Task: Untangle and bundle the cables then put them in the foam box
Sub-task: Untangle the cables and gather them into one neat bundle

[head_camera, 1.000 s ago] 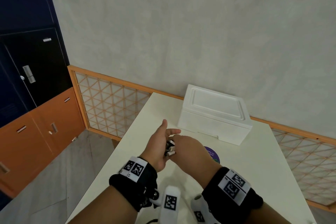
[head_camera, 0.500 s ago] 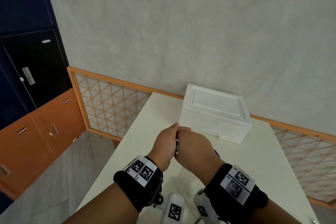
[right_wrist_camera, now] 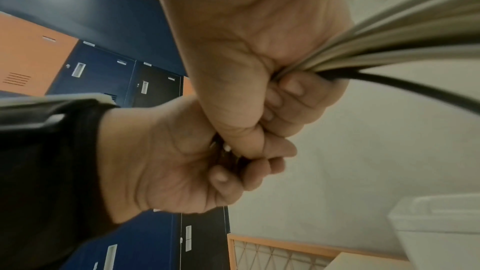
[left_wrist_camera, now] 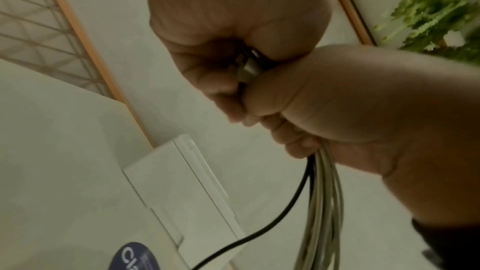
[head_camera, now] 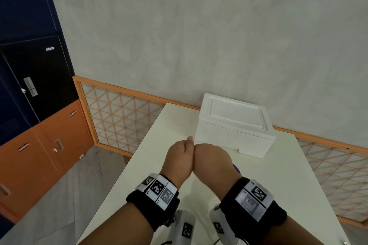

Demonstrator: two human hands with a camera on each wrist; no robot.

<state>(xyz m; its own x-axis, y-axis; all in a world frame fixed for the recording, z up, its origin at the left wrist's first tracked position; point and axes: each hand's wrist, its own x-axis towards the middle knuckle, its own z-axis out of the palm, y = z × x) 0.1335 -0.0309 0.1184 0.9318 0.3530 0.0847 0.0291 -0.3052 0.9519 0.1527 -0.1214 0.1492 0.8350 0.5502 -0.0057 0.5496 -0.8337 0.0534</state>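
Both hands are fisted together above the white table (head_camera: 163,125), just in front of the shut white foam box (head_camera: 233,125). My right hand (head_camera: 211,157) grips a bundle of white cables (left_wrist_camera: 324,202) with one black cable (left_wrist_camera: 280,215); they hang below the fist. My left hand (head_camera: 180,155) presses against it, fingers curled round a grey plug (left_wrist_camera: 246,67) at the bundle's top end. In the right wrist view the white cables (right_wrist_camera: 402,34) and black cable (right_wrist_camera: 415,87) leave my right hand (right_wrist_camera: 259,69), and my left hand (right_wrist_camera: 187,161) closes beneath it. From the head view the cables are hidden.
A round dark-blue sticker (left_wrist_camera: 135,258) lies on the table beside the foam box (left_wrist_camera: 182,192). An orange-framed lattice screen (head_camera: 119,113) runs behind the table. Orange and dark-blue lockers (head_camera: 39,125) stand to the left. Green foliage (left_wrist_camera: 428,7) shows in the left wrist view.
My left hand went from open fingers to a fist against the right hand. Both hands moved a little forward towards the box. The plugs seen between them are now covered.
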